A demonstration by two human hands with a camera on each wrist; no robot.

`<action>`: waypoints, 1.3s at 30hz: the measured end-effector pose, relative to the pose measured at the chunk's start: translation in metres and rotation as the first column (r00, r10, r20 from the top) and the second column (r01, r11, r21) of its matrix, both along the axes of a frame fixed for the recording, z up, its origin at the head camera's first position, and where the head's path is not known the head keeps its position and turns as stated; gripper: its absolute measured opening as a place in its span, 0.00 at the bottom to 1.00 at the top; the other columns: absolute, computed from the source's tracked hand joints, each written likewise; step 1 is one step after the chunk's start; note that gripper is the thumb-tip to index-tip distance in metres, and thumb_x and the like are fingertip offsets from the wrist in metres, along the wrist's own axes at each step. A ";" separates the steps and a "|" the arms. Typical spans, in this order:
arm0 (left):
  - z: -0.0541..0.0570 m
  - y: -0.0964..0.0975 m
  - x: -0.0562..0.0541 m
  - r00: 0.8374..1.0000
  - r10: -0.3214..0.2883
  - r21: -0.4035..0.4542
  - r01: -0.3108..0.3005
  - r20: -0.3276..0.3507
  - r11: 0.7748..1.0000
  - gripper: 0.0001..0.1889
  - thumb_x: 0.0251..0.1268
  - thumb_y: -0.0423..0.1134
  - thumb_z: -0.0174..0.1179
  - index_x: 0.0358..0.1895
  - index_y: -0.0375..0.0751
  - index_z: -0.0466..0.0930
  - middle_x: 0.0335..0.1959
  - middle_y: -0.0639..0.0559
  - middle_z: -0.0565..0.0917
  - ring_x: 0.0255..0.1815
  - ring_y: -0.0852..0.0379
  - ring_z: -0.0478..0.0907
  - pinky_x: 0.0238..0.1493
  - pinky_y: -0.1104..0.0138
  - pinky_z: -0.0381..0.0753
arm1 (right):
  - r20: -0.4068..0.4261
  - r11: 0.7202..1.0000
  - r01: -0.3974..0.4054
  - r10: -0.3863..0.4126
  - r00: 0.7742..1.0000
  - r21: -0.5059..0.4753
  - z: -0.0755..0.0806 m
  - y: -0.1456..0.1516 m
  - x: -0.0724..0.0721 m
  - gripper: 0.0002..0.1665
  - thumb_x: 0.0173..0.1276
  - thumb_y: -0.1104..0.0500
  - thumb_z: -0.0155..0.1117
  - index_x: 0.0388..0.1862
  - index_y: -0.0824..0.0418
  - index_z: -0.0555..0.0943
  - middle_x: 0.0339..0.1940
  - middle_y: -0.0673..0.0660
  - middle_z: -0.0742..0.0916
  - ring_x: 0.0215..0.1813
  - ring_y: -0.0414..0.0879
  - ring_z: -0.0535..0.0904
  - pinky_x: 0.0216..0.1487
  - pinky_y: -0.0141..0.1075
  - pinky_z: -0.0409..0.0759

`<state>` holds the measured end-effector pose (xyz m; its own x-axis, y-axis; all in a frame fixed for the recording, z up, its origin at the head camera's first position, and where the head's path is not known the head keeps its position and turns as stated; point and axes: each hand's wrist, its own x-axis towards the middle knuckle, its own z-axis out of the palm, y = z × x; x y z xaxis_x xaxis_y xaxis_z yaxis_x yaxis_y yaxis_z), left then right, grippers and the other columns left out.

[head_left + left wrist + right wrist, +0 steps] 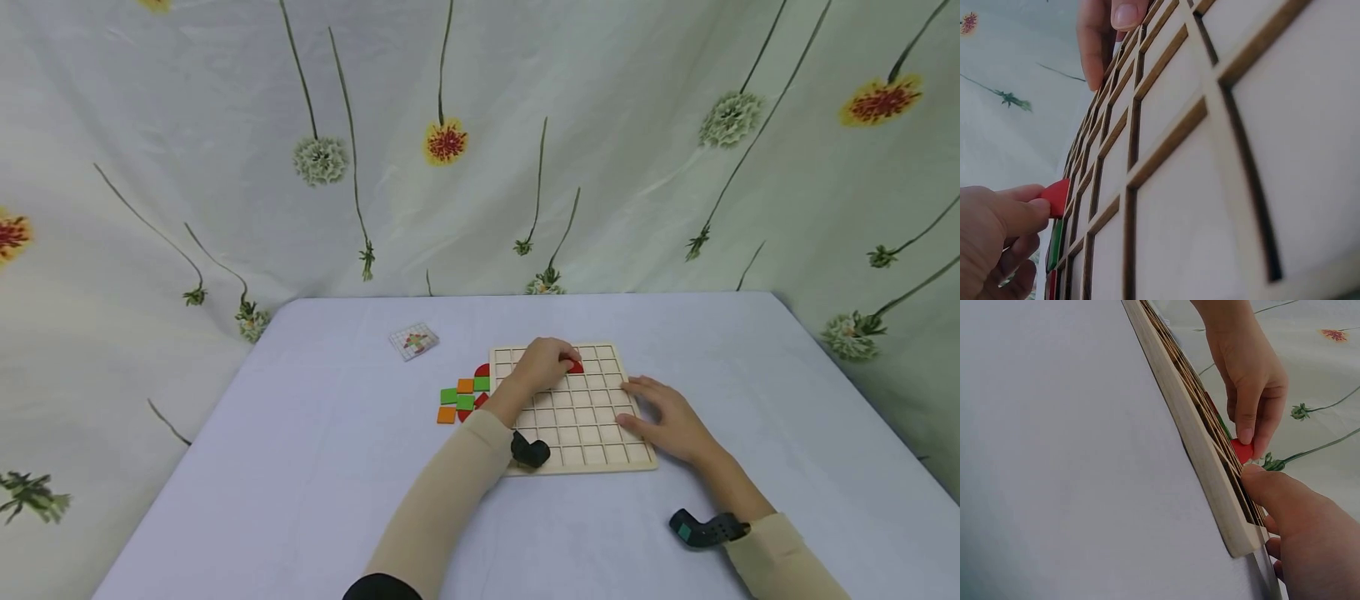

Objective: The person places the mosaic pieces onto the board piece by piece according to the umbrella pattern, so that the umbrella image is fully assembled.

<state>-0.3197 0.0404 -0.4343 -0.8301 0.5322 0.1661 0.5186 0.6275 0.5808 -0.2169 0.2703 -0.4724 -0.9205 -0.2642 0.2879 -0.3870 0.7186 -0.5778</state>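
My left hand [542, 365] reaches over the pale wooden grid board [588, 454] and pinches a small red curved-edged tile [577, 367] between thumb and fingers. In the left wrist view this red tile [1055, 198] stands tilted against the grid's far squares. The right wrist view also has the red tile [1242, 450], under the left fingertips and right at the board. My right hand [666, 418] rests on the board's right edge with fingers extended, thumb and fingertips lying over the rim.
Left of the board lie several loose tiles: orange [446, 415], green [448, 396] and red [482, 370], partly hidden by the left forearm. A small card with a gridded picture [415, 342] lies farther back on the white-covered table [300, 500]. A flowered cloth [480, 208] hangs behind.
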 end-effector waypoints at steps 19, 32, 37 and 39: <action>-0.001 0.001 -0.003 0.989 -0.029 -0.208 -0.001 -0.143 0.978 0.10 0.70 0.33 0.59 0.47 0.46 0.88 0.41 0.51 0.84 0.44 0.53 0.76 0.45 0.68 0.75 | -0.003 1.000 0.008 -0.007 1.000 0.005 -0.001 -0.001 0.000 0.34 0.64 0.48 0.67 0.63 0.67 0.76 0.65 0.70 0.75 0.70 0.69 0.62 0.65 0.66 0.57; 0.003 -0.030 -0.001 0.994 0.007 -0.107 -0.019 -0.110 0.994 0.10 0.70 0.34 0.59 0.48 0.45 0.88 0.44 0.52 0.85 0.50 0.51 0.77 0.55 0.64 0.73 | 0.005 1.000 0.021 -0.021 1.000 0.009 0.000 -0.003 0.001 0.34 0.64 0.47 0.67 0.63 0.67 0.76 0.65 0.70 0.75 0.70 0.70 0.62 0.64 0.66 0.57; 0.008 -0.046 0.005 0.996 0.009 -0.095 -0.018 -0.093 0.995 0.10 0.70 0.34 0.59 0.48 0.45 0.88 0.43 0.52 0.85 0.49 0.51 0.78 0.52 0.62 0.76 | 0.002 1.000 0.020 -0.020 1.000 0.015 0.000 -0.003 0.002 0.34 0.64 0.48 0.67 0.63 0.68 0.76 0.65 0.70 0.75 0.69 0.70 0.62 0.64 0.66 0.58; 0.011 -0.053 0.008 0.995 0.017 -0.093 -0.026 -0.094 0.995 0.10 0.70 0.34 0.59 0.49 0.45 0.87 0.43 0.51 0.84 0.48 0.52 0.78 0.48 0.62 0.77 | -0.001 1.000 0.020 -0.020 1.000 0.015 -0.001 -0.003 0.002 0.34 0.64 0.48 0.67 0.63 0.68 0.76 0.65 0.70 0.75 0.69 0.69 0.63 0.64 0.65 0.58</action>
